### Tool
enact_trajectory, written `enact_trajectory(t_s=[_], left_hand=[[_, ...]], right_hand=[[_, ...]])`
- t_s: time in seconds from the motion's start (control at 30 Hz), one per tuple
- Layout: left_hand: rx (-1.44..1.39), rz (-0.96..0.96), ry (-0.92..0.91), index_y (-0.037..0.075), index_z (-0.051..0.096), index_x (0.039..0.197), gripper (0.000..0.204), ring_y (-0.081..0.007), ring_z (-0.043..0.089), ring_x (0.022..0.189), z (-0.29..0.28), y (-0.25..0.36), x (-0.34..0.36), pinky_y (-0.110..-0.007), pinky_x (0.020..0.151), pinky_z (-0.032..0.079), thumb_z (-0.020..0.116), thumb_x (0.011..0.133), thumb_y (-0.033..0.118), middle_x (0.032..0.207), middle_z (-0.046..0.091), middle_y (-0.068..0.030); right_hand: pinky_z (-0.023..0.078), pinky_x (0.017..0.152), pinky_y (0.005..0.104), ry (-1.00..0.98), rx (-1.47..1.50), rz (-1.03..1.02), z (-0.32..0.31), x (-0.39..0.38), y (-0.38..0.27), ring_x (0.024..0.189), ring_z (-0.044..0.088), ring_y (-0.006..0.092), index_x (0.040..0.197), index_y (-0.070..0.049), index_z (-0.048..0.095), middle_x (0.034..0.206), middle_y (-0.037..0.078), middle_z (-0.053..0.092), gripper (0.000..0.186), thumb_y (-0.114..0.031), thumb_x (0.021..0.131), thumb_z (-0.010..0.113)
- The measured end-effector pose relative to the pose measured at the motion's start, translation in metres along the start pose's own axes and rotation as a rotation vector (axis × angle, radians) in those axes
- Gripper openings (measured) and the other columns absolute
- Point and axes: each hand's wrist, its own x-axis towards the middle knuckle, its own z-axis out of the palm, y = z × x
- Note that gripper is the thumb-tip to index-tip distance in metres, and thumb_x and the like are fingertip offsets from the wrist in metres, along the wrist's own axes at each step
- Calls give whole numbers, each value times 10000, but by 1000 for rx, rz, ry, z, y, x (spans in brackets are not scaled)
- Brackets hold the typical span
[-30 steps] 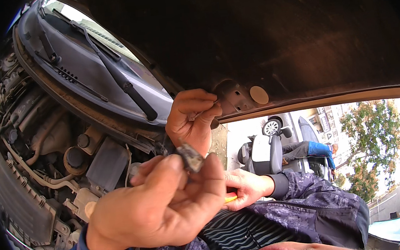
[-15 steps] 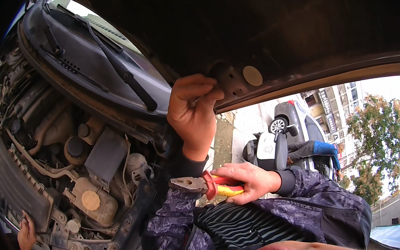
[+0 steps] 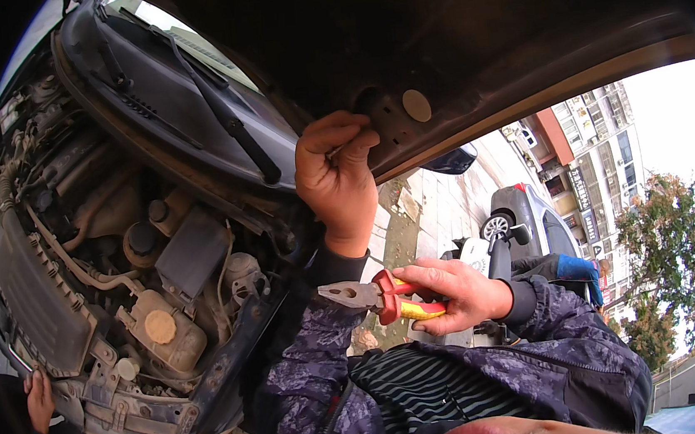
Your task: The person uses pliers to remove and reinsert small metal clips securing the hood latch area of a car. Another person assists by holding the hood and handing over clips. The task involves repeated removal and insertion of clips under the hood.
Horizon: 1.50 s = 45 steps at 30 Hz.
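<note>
My left hand (image 3: 339, 186) is raised to the underside of the dark raised hood (image 3: 506, 43). Its thumb and fingers are pinched together next to a metal plate with small square holes (image 3: 391, 121); whatever is between the fingertips is too hidden to name. A pale round disc (image 3: 416, 106) sits just right of that plate. Lower down, in front of my chest, my right hand (image 3: 463, 291) grips combination pliers (image 3: 389, 297) by their red and yellow handles. The metal jaws point left, touching neither the hood nor the engine parts.
On the left lies an open engine bay with a black box (image 3: 193, 261) and a coolant tank with a yellowish cap (image 3: 160, 326). Another person's hand (image 3: 40, 401) rests at its front edge. A wiper arm (image 3: 225, 120), parked car (image 3: 523, 217) and tree (image 3: 661, 254) are farther off.
The view has shifted a little. The pliers and my right hand appear slightly higher and farther right. My left hand keeps its pinch by the hood, and the other person's hand has shifted slightly.
</note>
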Motion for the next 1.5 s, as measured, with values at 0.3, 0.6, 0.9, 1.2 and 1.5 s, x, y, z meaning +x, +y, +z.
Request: enact_trajectory(t_s=[0.3,0.6,0.9,1.2,1.5], left_hand=[[38,27,14,28,652,1087,258,-138,708,963,1,-2,0,-247,855,575,820,936,-97,1137,754,-118],[59,73,32,27,661,1077,270,-143,708,968,3,-4,2,-252,861,574,833,916,-104,1134,755,-117],[168,44,-31,32,728,1007,251,-137,689,968,4,12,11,-256,838,550,915,854,-35,1082,726,-65],[44,-8,-43,42,766,1005,243,-146,706,917,4,10,22,-262,820,566,929,839,-25,1066,737,-52],[-112,-98,-41,21,747,1034,224,-130,705,927,11,19,21,-270,821,582,879,877,-70,1035,728,-45]], right_hand=[[581,738,453,3,-89,-33,-11,-1,-2,878,691,401,1612,-15,485,1115,192,647,884,-247,861,889],[587,717,456,31,-173,-86,-23,4,-7,866,701,396,1612,-3,493,1145,206,665,883,-247,862,891],[515,606,333,149,-807,-424,-72,40,-41,757,644,214,1519,-56,629,1104,143,651,743,-258,849,876],[438,585,289,-53,-1541,-435,-110,87,-105,777,549,148,1578,-290,644,1138,89,590,745,-198,865,839],[502,554,248,-28,-1661,-608,-111,109,-138,841,564,149,1465,-295,747,1159,88,594,583,-181,897,817]])
